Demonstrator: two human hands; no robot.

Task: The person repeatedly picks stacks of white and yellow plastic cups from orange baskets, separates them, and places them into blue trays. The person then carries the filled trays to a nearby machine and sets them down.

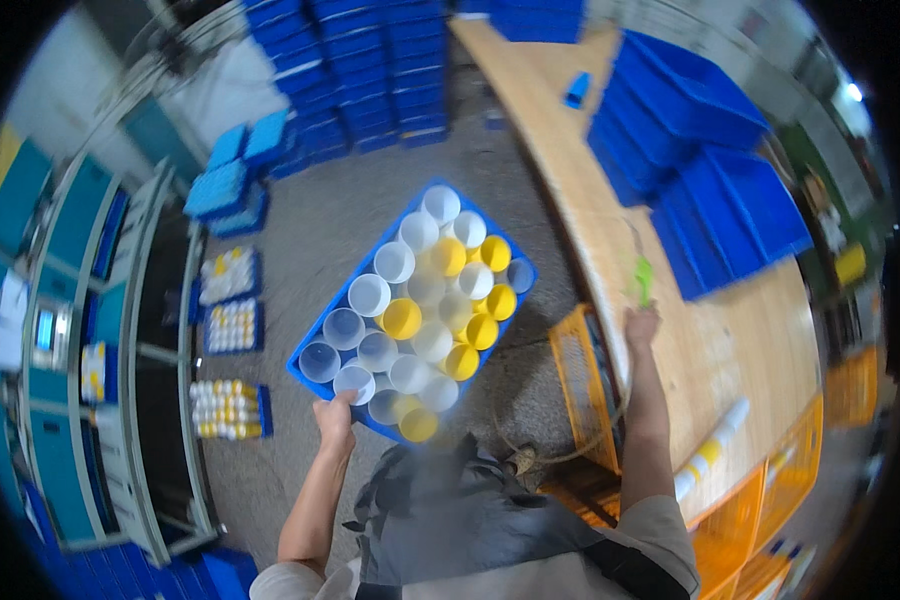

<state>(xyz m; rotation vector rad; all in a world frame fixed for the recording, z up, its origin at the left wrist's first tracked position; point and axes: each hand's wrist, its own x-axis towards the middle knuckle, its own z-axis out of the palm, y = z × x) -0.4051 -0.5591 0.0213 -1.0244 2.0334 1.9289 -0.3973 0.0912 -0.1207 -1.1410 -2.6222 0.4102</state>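
My left hand (338, 420) grips the near-left edge of a blue tray (310, 338), fingers wrapped round its rim. Standing in the tray are several open-topped cups, some translucent white (369, 295) and some yellow (401, 319). The tray is held turned at an angle over the floor. Over the wooden table's edge at the right, my right hand (643, 325) is closed round a bright green tool (644, 283) that looks like an air blow gun. A thin hose (580, 457) loops below that hand. The fingers' exact hold on the tool is too blurred to see.
Blue bins (690, 120) are stacked on the wooden table (690, 370), with a white-and-yellow roll (712, 450) nearer me. Orange crates (582, 385) stand beneath it. Filled trays (232, 330) sit on the floor beside a teal machine (75, 370). Tall blue stacks (360, 75) stand ahead.
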